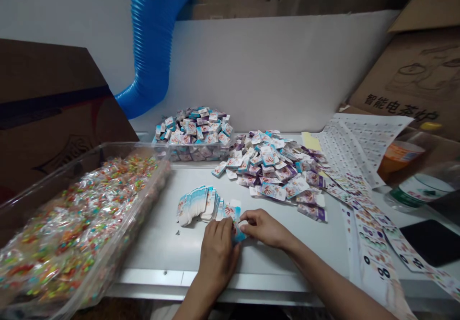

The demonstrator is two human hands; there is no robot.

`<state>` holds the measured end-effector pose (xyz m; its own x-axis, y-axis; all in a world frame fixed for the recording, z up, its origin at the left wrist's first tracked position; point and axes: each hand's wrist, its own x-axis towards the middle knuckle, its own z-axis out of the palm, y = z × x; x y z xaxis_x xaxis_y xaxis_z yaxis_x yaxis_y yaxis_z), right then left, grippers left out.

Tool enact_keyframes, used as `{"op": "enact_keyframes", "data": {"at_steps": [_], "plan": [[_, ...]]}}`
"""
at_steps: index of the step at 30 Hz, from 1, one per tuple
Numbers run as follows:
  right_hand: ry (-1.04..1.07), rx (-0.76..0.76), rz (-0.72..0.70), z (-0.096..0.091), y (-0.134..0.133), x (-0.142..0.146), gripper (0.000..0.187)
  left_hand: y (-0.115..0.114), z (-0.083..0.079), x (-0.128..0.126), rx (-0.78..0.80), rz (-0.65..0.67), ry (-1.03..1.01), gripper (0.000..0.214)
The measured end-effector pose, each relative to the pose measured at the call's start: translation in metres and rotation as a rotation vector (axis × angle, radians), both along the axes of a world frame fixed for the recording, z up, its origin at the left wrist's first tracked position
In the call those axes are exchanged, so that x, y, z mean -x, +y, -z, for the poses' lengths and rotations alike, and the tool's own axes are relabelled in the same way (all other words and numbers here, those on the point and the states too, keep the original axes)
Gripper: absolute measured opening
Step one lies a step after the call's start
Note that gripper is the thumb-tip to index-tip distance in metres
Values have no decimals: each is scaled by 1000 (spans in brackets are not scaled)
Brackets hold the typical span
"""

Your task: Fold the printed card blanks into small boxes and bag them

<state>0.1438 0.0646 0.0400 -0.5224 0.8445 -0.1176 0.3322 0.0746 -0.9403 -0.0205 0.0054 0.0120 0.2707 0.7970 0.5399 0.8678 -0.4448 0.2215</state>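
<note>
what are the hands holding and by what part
The left hand grips a small blue-and-white printed card by its left side, and the right hand pinches its right edge with the fingertips.

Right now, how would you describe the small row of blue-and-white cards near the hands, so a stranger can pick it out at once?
On the white metal table, beside the clear plastic tray of colourful wrapped pieces, look just above the left hand and right hand. There lies a fanned, overlapping row of blue-and-white cards, standing apart from the loose purple-and-white heap behind it.
</note>
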Motion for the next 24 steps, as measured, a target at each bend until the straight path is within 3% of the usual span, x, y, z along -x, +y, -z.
{"op": "enact_keyframes", "data": {"at_steps": [4, 8, 14, 20, 24], "plan": [[-127, -133, -13, -3, 2, -1, 16, 1, -3, -2, -33, 75, 26, 48], [-113, -64, -48, -9, 8, -2, 24, -2, -4, -7, -51, 132, -42, 47], [-48, -126, -14, -21, 6, -5, 20, -9, -12, -10, 246, 177, -394, 55], [401, 111, 7, -23, -23, -4, 37, -8, -9, -15, 167, 14, -589, 41], [625, 229, 208, -7, -45, 11, 31, -5, -6, -20, 47, 7, -552, 37]]}}
